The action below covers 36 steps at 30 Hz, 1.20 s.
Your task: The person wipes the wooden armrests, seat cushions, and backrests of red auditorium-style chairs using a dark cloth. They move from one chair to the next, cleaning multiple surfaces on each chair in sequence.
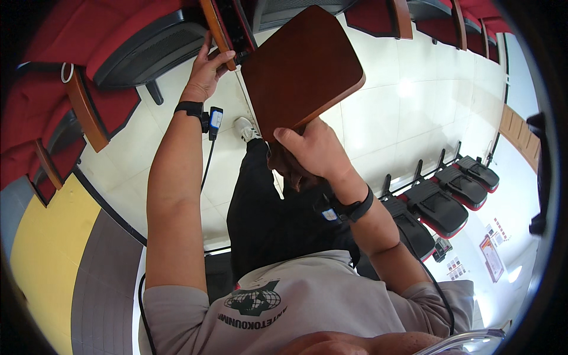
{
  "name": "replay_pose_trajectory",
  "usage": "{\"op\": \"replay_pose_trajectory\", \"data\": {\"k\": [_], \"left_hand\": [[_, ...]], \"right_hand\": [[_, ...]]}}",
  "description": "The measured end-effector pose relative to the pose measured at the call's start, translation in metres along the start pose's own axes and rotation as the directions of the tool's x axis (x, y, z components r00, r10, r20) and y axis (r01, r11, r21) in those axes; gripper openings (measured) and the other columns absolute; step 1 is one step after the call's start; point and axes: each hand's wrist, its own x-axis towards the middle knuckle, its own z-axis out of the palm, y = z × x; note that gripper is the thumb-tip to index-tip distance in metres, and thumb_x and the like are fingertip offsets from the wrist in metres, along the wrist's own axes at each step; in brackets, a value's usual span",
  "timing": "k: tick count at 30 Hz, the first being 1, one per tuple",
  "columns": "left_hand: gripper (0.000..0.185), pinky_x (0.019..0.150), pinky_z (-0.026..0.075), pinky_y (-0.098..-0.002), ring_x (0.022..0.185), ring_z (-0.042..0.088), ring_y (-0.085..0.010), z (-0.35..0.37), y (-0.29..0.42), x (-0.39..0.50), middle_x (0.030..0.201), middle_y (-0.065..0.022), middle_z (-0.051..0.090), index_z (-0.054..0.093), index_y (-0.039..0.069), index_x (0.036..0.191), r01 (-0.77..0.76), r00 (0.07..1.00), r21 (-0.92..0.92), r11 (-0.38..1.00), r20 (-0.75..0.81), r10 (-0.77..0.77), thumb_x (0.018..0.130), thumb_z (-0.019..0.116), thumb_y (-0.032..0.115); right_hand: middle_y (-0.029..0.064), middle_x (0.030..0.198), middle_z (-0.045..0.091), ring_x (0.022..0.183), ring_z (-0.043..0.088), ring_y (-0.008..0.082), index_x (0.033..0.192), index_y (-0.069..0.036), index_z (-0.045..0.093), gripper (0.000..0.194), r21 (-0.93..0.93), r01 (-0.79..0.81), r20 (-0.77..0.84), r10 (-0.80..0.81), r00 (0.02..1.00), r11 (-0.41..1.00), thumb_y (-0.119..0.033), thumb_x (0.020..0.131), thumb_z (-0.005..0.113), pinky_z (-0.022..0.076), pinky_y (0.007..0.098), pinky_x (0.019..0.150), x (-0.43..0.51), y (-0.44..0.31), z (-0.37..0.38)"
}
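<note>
A brown wooden writing tablet (301, 73) is folded out from an auditorium chair, its flat face towards me. My right hand (317, 148) grips its near edge, the thumb lying at the rim. Bunched in that same hand is a dark brown cloth (290, 171), hanging below the tablet. My left hand (206, 73) holds the front end of the chair's wooden armrest (218, 33), thumb on one side and fingers on the other. A dark hinge (241, 57) sits between armrest and tablet. Some right fingers are hidden.
Red auditorium seats (128, 35) with black undersides line the far side and the left. Behind me on the right, more seats (437, 206) are folded up. Pale tiles (381, 111) cover the floor. Cables (207, 164) run from both wrist devices.
</note>
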Motion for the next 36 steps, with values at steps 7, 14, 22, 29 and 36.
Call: {"op": "replay_pose_trajectory", "data": {"k": [7,14,22,29,36], "left_hand": [[0.119,0.116,0.050,-0.0440,0.124,0.069,-0.0244,-0.008,-0.007,0.004,0.134,-0.0115,0.072,0.008,0.021,0.179,-0.011,0.999,-0.036,0.999,0.052,0.013,0.092,0.088,0.012],[0.122,0.115,0.049,-0.0441,0.119,0.070,-0.0223,-0.006,-0.008,0.008,0.132,-0.0103,0.072,0.003,0.018,0.180,-0.012,0.998,-0.075,0.997,0.063,0.017,0.092,0.087,0.010],[0.116,0.110,0.053,-0.0430,0.114,0.070,-0.0215,-0.005,-0.007,0.002,0.127,-0.0102,0.071,0.010,0.017,0.179,-0.061,0.992,-0.063,0.996,0.103,0.067,0.093,0.087,0.014],[0.112,0.109,0.053,-0.0421,0.118,0.068,-0.0218,-0.002,-0.004,0.001,0.129,-0.0098,0.069,0.012,0.020,0.179,-0.084,0.988,-0.102,0.991,0.118,0.096,0.094,0.085,0.011],[0.114,0.116,0.049,-0.0452,0.127,0.067,-0.0224,0.001,-0.002,0.000,0.136,-0.0093,0.069,0.012,0.025,0.180,-0.043,0.997,-0.105,0.994,0.061,0.049,0.094,0.085,0.010]], "right_hand": [[0.0335,0.102,0.077,0.098,0.077,0.0505,0.150,0.004,0.054,0.083,-0.246,0.087,0.122,-0.058,0.991,0.965,-0.058,0.096,0.064,0.0609,0.0490,0.096,0.019,-0.032,-0.020],[0.0365,0.105,0.076,0.108,0.075,0.0537,0.172,-0.008,0.032,0.106,-0.287,0.105,0.199,-0.048,0.979,0.952,-0.072,0.095,0.066,0.0598,0.0498,0.099,0.033,-0.054,-0.029],[0.0331,0.117,0.077,0.115,0.077,0.0431,0.171,-0.009,0.041,0.110,0.049,0.119,0.215,-0.127,0.968,0.992,-0.068,0.086,0.080,0.0568,0.0406,0.103,0.053,-0.047,-0.041],[0.0292,0.129,0.075,0.118,0.076,0.0365,0.168,-0.007,0.046,0.090,0.341,0.190,0.225,-0.277,0.934,0.921,-0.048,0.094,0.077,0.0566,0.0368,0.105,0.088,-0.051,-0.057],[0.0151,0.120,0.071,0.109,0.070,0.0242,0.173,-0.009,0.036,0.082,0.369,0.194,0.347,-0.328,0.879,0.909,-0.034,0.101,0.065,0.0566,0.0335,0.096,0.125,-0.081,-0.079]]}}
